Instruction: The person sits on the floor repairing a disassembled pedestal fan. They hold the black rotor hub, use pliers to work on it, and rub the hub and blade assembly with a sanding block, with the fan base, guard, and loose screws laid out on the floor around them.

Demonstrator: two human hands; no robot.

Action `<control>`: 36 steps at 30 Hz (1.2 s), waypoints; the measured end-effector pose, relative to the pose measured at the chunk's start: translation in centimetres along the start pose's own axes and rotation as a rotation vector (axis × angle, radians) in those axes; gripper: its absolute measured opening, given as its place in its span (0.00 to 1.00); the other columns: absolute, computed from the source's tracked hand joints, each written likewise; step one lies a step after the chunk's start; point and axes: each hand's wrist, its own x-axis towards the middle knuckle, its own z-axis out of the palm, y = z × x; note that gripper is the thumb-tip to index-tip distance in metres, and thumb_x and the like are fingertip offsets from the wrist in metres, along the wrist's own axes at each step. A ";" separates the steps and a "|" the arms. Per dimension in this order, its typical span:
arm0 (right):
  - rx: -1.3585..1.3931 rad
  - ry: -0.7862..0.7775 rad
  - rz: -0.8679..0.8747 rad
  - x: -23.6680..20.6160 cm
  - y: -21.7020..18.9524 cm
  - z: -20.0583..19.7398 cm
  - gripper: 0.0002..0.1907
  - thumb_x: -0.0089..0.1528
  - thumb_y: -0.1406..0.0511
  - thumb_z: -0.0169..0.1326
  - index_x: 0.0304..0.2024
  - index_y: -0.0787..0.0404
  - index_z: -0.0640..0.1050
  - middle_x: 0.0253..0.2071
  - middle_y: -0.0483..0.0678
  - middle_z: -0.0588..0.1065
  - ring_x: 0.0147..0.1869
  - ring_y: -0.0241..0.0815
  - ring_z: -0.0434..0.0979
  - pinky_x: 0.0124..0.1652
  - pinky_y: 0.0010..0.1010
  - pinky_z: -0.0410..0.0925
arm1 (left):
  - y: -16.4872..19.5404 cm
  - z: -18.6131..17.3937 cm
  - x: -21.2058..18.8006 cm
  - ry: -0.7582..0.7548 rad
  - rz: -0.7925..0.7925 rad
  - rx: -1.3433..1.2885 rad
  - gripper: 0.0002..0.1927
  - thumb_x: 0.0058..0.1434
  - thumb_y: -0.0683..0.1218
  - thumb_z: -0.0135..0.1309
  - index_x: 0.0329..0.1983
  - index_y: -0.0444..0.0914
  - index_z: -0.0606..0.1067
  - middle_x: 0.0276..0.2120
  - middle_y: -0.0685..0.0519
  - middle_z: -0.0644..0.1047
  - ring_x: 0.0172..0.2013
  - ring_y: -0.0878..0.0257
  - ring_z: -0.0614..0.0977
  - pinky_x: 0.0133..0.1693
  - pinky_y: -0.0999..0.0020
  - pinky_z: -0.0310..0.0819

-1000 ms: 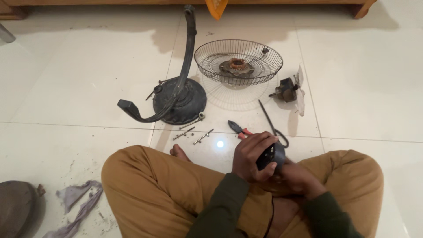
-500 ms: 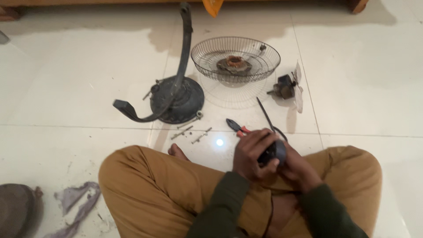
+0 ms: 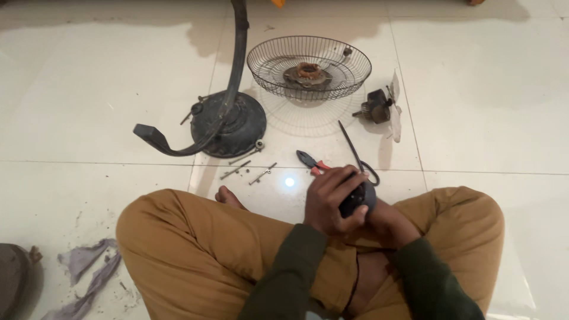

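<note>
I sit cross-legged on a white tiled floor. My left hand (image 3: 333, 198) wraps over the top of a small dark rounded fan part (image 3: 360, 199) held above my lap. My right hand (image 3: 386, 220) grips the same part from below and behind. A thin black cable (image 3: 351, 145) rises from the part toward the floor in front. Red-handled pliers (image 3: 312, 162) lie on the tile just past my left hand.
A round wire fan guard (image 3: 308, 64) with a rusty hub lies ahead. A dark fan stand with round base (image 3: 228, 123) lies left of it. A small motor piece (image 3: 378, 106) sits at right. Loose bolts (image 3: 249, 169) lie near my knee. Grey rags (image 3: 86, 269) lie at lower left.
The view has shifted downward and slightly right, so the floor objects sit higher in the frame. Both hands stay on the dark part, with the left hand turned a little over it.
</note>
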 end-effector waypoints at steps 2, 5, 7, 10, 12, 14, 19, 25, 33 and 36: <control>-0.309 -0.139 0.054 0.4 0.6 -0.5 0.17 0.64 0.66 0.49 0.55 0.61 0.75 0.38 0.40 0.78 0.34 0.27 0.75 0.32 0.23 0.70 | -0.1 -0.1 -0.2 -0.001 -0.033 -0.069 0.27 0.55 0.53 0.56 0.57 0.38 0.76 0.52 0.47 0.79 0.52 0.47 0.82 0.56 0.56 0.78; 0.111 -0.221 0.131 0.7 0.8 -1.3 0.11 0.68 0.62 0.49 0.48 0.62 0.74 0.25 0.43 0.68 0.23 0.32 0.64 0.23 0.26 0.60 | -0.7 0.3 -0.7 0.049 -0.044 -0.096 0.26 0.59 0.52 0.54 0.60 0.37 0.75 0.55 0.45 0.78 0.54 0.46 0.82 0.57 0.57 0.77; -0.012 -0.136 0.036 0.8 0.3 -1.1 0.11 0.69 0.61 0.49 0.46 0.63 0.73 0.25 0.43 0.68 0.23 0.32 0.63 0.24 0.26 0.59 | -1.3 1.1 -1.1 0.147 -0.194 -0.249 0.24 0.65 0.52 0.51 0.60 0.35 0.75 0.55 0.45 0.79 0.55 0.48 0.82 0.57 0.58 0.76; -0.082 0.031 -0.168 0.5 -1.1 0.6 0.11 0.69 0.61 0.47 0.46 0.63 0.73 0.25 0.43 0.68 0.23 0.33 0.65 0.24 0.27 0.63 | -3.3 2.7 -1.3 0.276 -0.545 -0.615 0.23 0.72 0.53 0.46 0.60 0.33 0.77 0.49 0.45 0.78 0.48 0.55 0.79 0.52 0.62 0.75; 0.001 0.110 -0.246 0.1 -1.9 2.1 0.10 0.68 0.63 0.47 0.48 0.61 0.72 0.24 0.43 0.68 0.23 0.33 0.66 0.24 0.28 0.65 | -4.5 3.3 -1.5 0.349 -0.760 -0.878 0.25 0.74 0.55 0.41 0.60 0.33 0.77 0.46 0.46 0.79 0.45 0.59 0.78 0.49 0.65 0.74; 0.174 0.159 -0.247 -0.3 -2.5 3.2 0.11 0.66 0.66 0.50 0.50 0.57 0.69 0.24 0.45 0.69 0.22 0.34 0.65 0.24 0.29 0.65 | -5.3 3.4 -1.7 0.416 -0.901 -1.129 0.27 0.74 0.57 0.37 0.61 0.34 0.75 0.48 0.48 0.79 0.46 0.60 0.80 0.50 0.65 0.75; 0.268 0.207 -0.415 -1.2 -3.2 3.8 0.09 0.67 0.66 0.54 0.48 0.65 0.74 0.31 0.48 0.74 0.26 0.35 0.69 0.28 0.30 0.68 | -4.8 2.9 -1.5 0.319 -0.973 -1.433 0.31 0.73 0.61 0.32 0.66 0.38 0.70 0.52 0.49 0.78 0.53 0.59 0.79 0.55 0.62 0.74; 0.004 0.087 -0.490 -2.8 -4.3 2.5 0.21 0.64 0.68 0.57 0.59 0.66 0.73 0.38 0.48 0.78 0.37 0.34 0.78 0.39 0.27 0.74 | -4.2 2.2 -0.7 0.338 -1.009 -1.614 0.34 0.70 0.64 0.30 0.67 0.40 0.69 0.54 0.47 0.78 0.55 0.55 0.79 0.57 0.56 0.74; -0.272 0.366 -0.666 -3.3 -4.7 3.6 0.11 0.64 0.71 0.60 0.50 0.62 0.82 0.40 0.48 0.78 0.37 0.36 0.76 0.35 0.25 0.69 | -4.4 2.3 -0.7 0.359 -1.045 -1.607 0.35 0.67 0.65 0.31 0.66 0.41 0.70 0.51 0.48 0.79 0.52 0.55 0.80 0.54 0.56 0.76; -0.566 0.558 -0.884 -3.8 -5.4 4.2 0.09 0.62 0.71 0.62 0.44 0.59 0.82 0.44 0.48 0.77 0.37 0.39 0.78 0.32 0.26 0.70 | -4.4 2.5 -0.8 0.310 -1.042 -1.548 0.35 0.69 0.65 0.31 0.68 0.40 0.70 0.50 0.49 0.79 0.51 0.58 0.80 0.54 0.58 0.76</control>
